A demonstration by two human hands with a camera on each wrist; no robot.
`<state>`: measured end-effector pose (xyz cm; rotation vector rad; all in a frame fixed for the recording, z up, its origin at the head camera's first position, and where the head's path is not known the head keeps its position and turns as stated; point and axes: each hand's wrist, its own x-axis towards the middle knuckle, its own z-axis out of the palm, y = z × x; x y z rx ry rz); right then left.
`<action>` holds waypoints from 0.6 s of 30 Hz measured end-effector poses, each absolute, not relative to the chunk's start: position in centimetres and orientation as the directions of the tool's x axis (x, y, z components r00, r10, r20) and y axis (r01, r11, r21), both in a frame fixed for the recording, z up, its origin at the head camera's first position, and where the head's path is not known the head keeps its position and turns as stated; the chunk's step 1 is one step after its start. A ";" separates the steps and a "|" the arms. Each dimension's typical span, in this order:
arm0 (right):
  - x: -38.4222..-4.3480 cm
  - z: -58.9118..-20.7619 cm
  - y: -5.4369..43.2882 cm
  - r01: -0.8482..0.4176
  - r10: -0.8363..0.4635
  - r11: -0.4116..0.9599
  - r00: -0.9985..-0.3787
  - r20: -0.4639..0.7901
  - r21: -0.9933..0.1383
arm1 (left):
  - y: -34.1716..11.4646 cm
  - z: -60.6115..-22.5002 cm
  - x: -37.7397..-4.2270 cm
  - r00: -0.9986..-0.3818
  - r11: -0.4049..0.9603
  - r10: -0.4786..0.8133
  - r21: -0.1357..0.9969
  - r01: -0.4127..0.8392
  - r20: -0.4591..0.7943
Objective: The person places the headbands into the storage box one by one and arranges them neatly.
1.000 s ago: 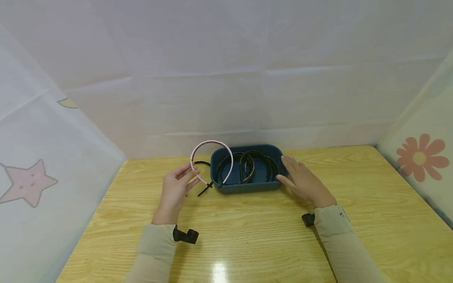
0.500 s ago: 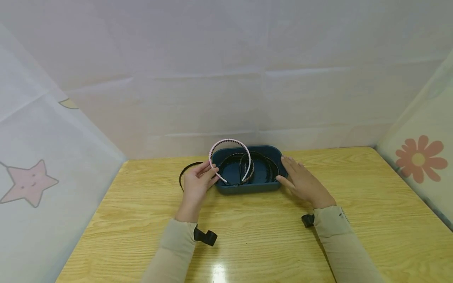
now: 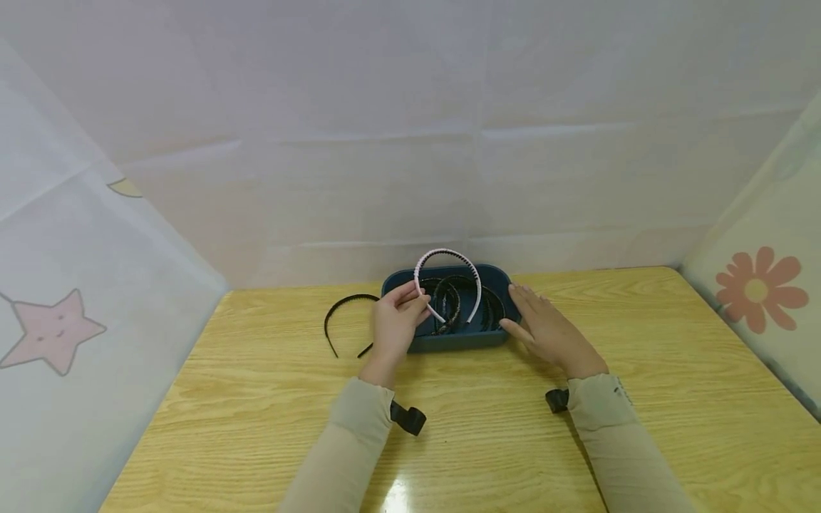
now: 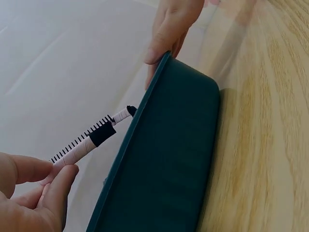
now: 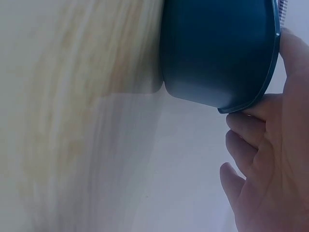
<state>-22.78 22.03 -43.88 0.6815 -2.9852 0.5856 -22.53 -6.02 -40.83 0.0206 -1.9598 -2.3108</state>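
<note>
My left hand [image 3: 394, 326] pinches a pink headband [image 3: 442, 251] with black inner teeth between thumb and fingers. It holds the band upright over a dark teal plastic bin [image 3: 458, 343]. In the left wrist view, the band's [image 4: 77, 152] wrapped ends and black comb teeth show beside the bin's rim [image 4: 130, 130]. Several dark headbands [image 3: 457, 303] lie overlapping inside the bin. My right hand [image 3: 553, 331] rests against the bin's right end, its fingers fairly straight along the rim. The right wrist view has its fingers [image 5: 246, 128] touching the rim there.
A thin black toothed headband [image 3: 349, 297] lies on the wood-grain table [image 3: 487, 442], left of the bin and partly behind my left hand. A pale sheet [image 3: 359, 164] hangs behind the table. Printed side panels with a star [image 3: 54, 331] and a flower [image 3: 757, 290] stand left and right.
My left hand has moved right, carrying the pink headband from the bin's left end to over its middle. The black headband on the table shows more fully now. My right hand has stayed in place.
</note>
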 end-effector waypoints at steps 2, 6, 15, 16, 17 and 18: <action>-22.8 -43.9 22.0 -0.423 -0.414 0.832 -0.904 0.106 -0.358 | -5.4 -40.9 -22.8 -0.994 -0.148 -0.085 0.985 0.084 0.072; -22.8 -43.9 22.0 -0.423 -0.411 0.831 -0.905 0.113 -0.363 | -4.1 -41.0 -23.2 -0.994 -0.113 -0.070 0.990 0.088 0.081; -22.9 -43.8 22.1 -0.419 -0.410 0.834 -0.906 0.106 -0.359 | -1.9 -41.4 -23.7 -0.990 0.016 -0.064 0.992 0.122 0.123; -22.9 -43.9 22.1 -0.418 -0.409 0.834 -0.906 0.106 -0.360 | -1.8 -41.5 -23.7 -0.990 0.035 -0.062 0.992 0.122 0.124; -22.9 -43.9 22.1 -0.419 -0.409 0.834 -0.906 0.107 -0.360 | -1.6 -41.7 -23.8 -0.990 0.049 -0.058 0.991 0.123 0.126; -22.9 -43.9 22.1 -0.420 -0.409 0.833 -0.906 0.109 -0.360 | -1.5 -41.8 -23.9 -0.990 0.067 -0.055 0.990 0.123 0.127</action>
